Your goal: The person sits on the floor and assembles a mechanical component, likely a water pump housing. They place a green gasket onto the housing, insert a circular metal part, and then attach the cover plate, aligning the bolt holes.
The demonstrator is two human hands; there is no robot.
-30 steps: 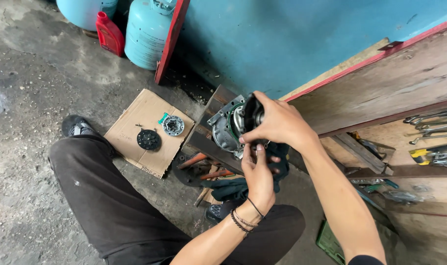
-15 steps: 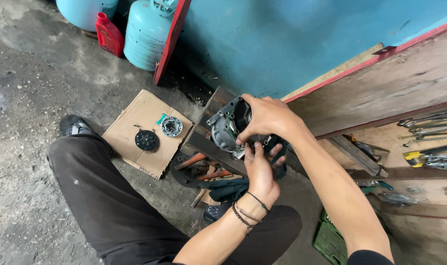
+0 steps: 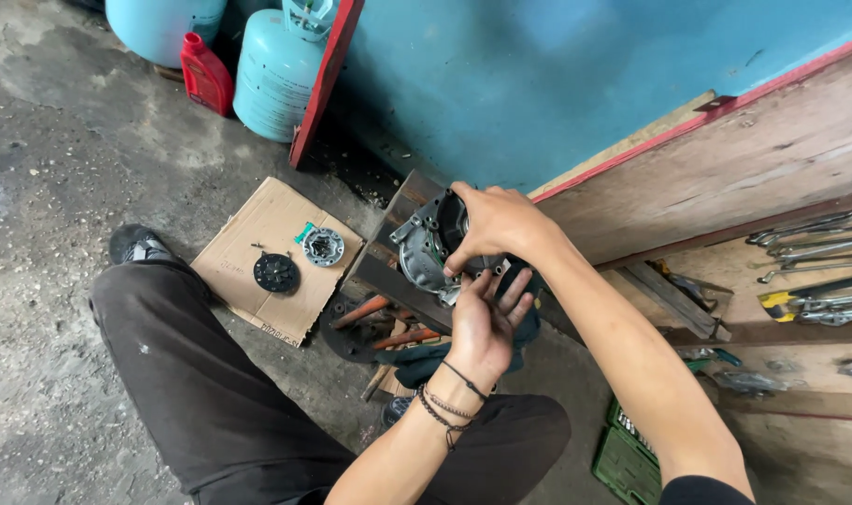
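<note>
I have a single view, from a camera worn on the head, facing steeply down past my knees to the concrete floor (image 3: 61, 168). It sits close, both hands filling mid-frame, with the blue wall (image 3: 575, 84) above.

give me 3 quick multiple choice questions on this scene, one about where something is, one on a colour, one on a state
1. Where do the two round parts lie?
A. on the cardboard sheet
B. on the wooden shelf
C. on the person's lap

2. What colour is the small bottle by the gas cylinders?
A. green
B. red
C. white

3. What is the right hand doing?
A. resting on the floor
B. holding a wrench
C. gripping the metal housing from above

Answers:
1 A: the dark disc and the silvery round part sit on the cardboard sheet.
2 B: the bottle is red.
3 C: the right hand clasps the metal housing, with the left hand below it.
</note>
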